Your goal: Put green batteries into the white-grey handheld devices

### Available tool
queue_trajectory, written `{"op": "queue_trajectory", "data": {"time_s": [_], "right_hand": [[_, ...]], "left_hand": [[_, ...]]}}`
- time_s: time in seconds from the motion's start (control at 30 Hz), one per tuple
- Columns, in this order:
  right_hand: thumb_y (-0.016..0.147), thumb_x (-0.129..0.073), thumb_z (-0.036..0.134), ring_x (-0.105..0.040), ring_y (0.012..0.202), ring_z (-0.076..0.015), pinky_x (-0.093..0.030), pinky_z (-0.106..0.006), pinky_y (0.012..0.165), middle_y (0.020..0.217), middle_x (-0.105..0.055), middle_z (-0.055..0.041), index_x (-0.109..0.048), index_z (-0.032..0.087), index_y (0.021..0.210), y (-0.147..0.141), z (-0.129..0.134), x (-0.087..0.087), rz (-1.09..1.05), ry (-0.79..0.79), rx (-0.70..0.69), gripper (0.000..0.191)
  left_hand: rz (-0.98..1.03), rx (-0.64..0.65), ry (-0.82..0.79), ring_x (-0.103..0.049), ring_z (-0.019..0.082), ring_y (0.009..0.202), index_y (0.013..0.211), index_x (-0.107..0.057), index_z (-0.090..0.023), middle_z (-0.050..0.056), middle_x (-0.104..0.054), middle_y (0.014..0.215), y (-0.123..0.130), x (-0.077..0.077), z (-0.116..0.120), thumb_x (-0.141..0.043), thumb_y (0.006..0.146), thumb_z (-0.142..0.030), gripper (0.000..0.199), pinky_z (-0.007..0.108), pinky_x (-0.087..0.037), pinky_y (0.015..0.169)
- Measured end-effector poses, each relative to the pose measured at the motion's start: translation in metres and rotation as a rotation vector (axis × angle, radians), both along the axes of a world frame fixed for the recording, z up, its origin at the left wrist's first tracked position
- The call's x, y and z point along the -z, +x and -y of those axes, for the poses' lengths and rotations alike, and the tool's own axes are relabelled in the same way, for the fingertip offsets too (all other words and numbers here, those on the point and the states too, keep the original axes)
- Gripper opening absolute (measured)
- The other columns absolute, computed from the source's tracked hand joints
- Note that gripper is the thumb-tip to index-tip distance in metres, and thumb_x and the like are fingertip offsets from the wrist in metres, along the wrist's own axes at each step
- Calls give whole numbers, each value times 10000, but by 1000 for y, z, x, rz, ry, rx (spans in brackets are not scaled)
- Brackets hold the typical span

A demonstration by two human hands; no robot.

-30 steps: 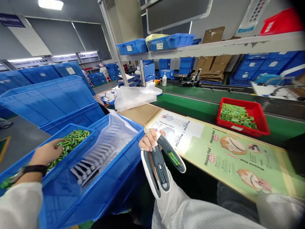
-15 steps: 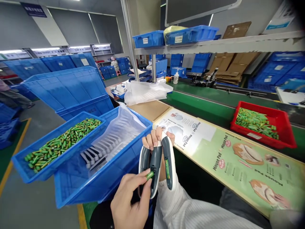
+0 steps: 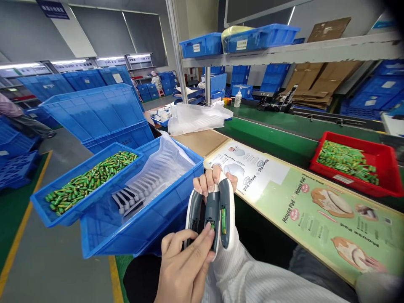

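My right hand (image 3: 210, 181) is wrapped around the upper ends of three curved white and dark grey handheld devices (image 3: 212, 204), their battery slots facing me. In the right-hand device's slot lies a green battery (image 3: 224, 221). My left hand (image 3: 186, 261) has its fingers together, the tips pressing on another green battery (image 3: 212, 226) in the middle device's slot; they cover much of it. The left device's slot looks dark, its lower part hidden behind my fingers.
To the left, a blue tray (image 3: 41, 210) of green batteries rests on a larger blue bin (image 3: 139, 233) with rows of grey-white pieces and foam sheeting. A red tray (image 3: 389, 166) of batteries stands right, beyond a printed Mouse Pad board (image 3: 284, 185). Blue bins (image 3: 202, 45) sit on the shelf above.
My left hand has brought the pinched battery into the middle device's slot, and its fingertips now lie flat over it. The devices stay in my right hand. The view has shifted slightly.
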State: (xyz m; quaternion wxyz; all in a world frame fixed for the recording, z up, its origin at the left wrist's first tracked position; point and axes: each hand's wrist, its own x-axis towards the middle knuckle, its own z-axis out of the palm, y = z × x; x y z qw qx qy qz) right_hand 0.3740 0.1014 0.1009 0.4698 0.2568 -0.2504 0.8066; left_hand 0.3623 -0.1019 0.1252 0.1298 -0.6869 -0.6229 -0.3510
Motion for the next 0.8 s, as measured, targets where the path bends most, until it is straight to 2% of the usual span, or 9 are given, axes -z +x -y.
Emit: {"op": "queue_trajectory", "data": {"time_s": [0.13, 0.27, 0.43, 0.53, 0.67, 0.8], "right_hand": [[863, -356, 492, -428, 382, -112, -347, -309, 491, 490, -431, 44, -416, 217, 644, 7, 0, -3, -9, -14, 31, 356], [872, -321, 486, -425, 394, -110, -331, -312, 504, 492, -421, 44, -401, 219, 640, 11, -1, -5, 5, -16, 59, 362], [886, -284, 489, -403, 398, -104, -319, -306, 507, 486, -399, 54, -400, 227, 639, 13, -3, -2, 43, -34, 108, 378], [882, -310, 494, -369, 386, -104, -319, -304, 505, 484, -398, 62, -396, 234, 634, 11, -3, 1, 103, -70, 134, 370], [868, -382, 508, -336, 374, -108, -314, -291, 481, 476, -380, 65, -375, 234, 611, 2, -3, 6, 182, -140, 106, 376], [869, -393, 494, -306, 358, -104, -291, -275, 459, 452, -343, 66, -338, 226, 589, -9, 4, 10, 192, -177, 1, 391]], "left_hand": [[-72, -15, 18, -606, 236, 996, 1320, -611, -134, 56, -732, 1211, 8, 1, 0, -689, 896, -269, 451, 382, -370, 847], [-92, -104, 88, -643, 220, 964, 1266, -643, -128, 58, -753, 1155, 19, 7, -7, -696, 880, -150, 390, 393, -366, 841], [-189, -157, 52, -662, 222, 983, 1290, -618, -100, 75, -752, 1156, 27, 9, -11, -653, 921, -180, 379, 410, -352, 830], [-227, -157, 15, -654, 223, 987, 1321, -582, -66, 89, -764, 1109, 24, 1, -11, -628, 935, -176, 404, 414, -349, 830], [-218, -43, -143, -620, 230, 955, 1366, -529, -48, 94, -764, 1014, 3, -22, -13, -589, 946, -179, 444, 400, -365, 797], [-27, 70, -362, -601, 228, 936, 1396, -523, -132, 66, -747, 951, -18, -37, -15, -597, 947, -278, 478, 393, -406, 796]]}}
